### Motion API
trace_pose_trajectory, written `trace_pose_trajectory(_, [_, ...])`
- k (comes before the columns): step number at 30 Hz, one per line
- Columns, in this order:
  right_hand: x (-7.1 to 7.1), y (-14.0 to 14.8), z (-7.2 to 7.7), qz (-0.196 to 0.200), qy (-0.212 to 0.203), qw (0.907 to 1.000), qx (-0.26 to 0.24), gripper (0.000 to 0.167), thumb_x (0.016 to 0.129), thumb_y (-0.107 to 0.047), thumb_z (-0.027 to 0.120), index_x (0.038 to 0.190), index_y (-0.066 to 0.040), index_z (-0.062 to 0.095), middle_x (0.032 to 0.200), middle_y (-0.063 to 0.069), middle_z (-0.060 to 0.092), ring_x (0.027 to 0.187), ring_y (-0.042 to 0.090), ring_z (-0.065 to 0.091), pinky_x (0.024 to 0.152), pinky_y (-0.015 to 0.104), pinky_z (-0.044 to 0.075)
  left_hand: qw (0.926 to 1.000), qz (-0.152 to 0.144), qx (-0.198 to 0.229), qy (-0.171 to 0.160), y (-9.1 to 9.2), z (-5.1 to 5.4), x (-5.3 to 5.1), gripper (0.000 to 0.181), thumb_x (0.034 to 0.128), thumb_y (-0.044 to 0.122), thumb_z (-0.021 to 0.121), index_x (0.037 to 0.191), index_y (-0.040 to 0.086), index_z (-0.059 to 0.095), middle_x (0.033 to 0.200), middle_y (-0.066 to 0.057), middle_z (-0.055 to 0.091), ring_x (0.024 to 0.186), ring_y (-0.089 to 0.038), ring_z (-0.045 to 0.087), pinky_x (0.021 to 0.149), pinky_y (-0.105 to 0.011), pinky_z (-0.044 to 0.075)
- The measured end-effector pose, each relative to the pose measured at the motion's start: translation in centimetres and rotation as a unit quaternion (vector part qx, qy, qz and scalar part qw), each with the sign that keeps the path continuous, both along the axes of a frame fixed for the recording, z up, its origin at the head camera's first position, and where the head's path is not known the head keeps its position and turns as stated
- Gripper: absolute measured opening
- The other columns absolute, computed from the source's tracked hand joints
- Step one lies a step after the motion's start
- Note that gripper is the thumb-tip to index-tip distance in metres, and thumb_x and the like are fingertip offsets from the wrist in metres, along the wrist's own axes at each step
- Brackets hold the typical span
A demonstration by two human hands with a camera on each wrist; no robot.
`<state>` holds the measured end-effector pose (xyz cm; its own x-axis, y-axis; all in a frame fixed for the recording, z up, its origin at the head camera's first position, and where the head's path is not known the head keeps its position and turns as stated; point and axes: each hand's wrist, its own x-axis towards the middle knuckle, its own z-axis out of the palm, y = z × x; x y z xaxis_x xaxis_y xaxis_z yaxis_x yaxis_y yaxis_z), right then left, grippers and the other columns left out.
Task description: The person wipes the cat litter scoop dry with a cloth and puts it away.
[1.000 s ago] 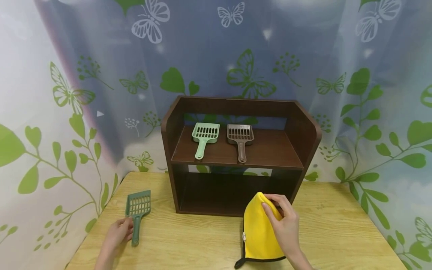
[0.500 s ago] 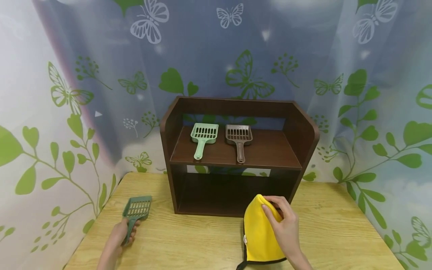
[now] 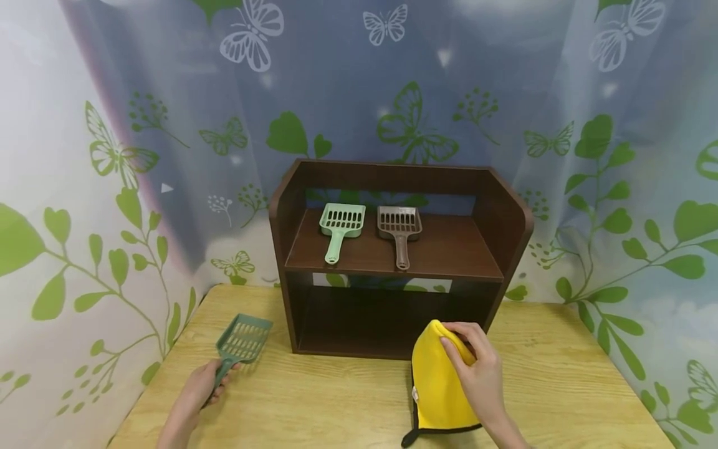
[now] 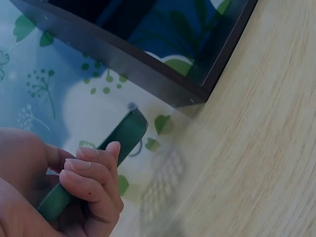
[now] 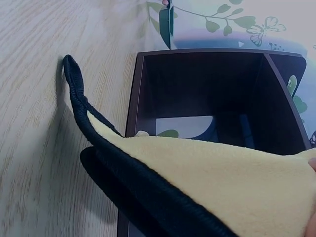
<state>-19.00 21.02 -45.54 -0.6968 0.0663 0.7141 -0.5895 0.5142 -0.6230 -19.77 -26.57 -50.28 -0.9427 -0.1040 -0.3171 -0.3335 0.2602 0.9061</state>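
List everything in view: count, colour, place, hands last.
Table: 1, yellowish wood, foreground
Shelf unit: 1, dark brown, on the table
Backdrop: 1, white, blue and green, behind the table
Upper left scoop: 1, light green, on the unit's upper level
Upper right scoop: 1, brown, beside it
Held scoop: 1, dark green, in the left grip
Cloth: 1, yellow with black edging, in the right grip
Tag: 1, white, on the cloth
Left grip: 1, bare, front left
Right grip: 1, bare, front right
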Motion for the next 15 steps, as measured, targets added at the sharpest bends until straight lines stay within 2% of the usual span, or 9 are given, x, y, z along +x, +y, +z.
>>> trace_pose_trajectory(9, [0.1, -0.2, 0.4, -0.002, 0.002, 1.0000, 0.006, 0.030, 0.085, 0.010, 0.076, 0.111, -0.004, 0.071, 0.107, 0.006, 0.066, 0.099, -0.001, 0.062, 0.085, 0.009, 0.050, 0.9997, -0.024, -0.001, 0.000, 0.4, 1.0, 0.7, 0.052, 0.1116, 0.030, 0.026, 0.121, -0.005, 0.063, 0.069, 0.005, 0.048, 0.054, -0.004, 0.040, 0.052, -0.019, 0.038])
trace_pose_trajectory(15, [0.0, -0.4, 0.4, 0.000, 0.003, 1.0000, 0.003, 0.030, 0.084, 0.010, 0.076, 0.111, -0.004, 0.071, 0.107, 0.006, 0.066, 0.099, -0.001, 0.061, 0.086, 0.010, 0.050, 0.9991, -0.039, -0.001, -0.016, 0.4, 1.4, 1.4, 0.050, 0.1113, 0.033, 0.026, 0.118, -0.002, 0.062, 0.069, 0.004, 0.048, 0.053, -0.005, 0.039, 0.050, -0.019, 0.036])
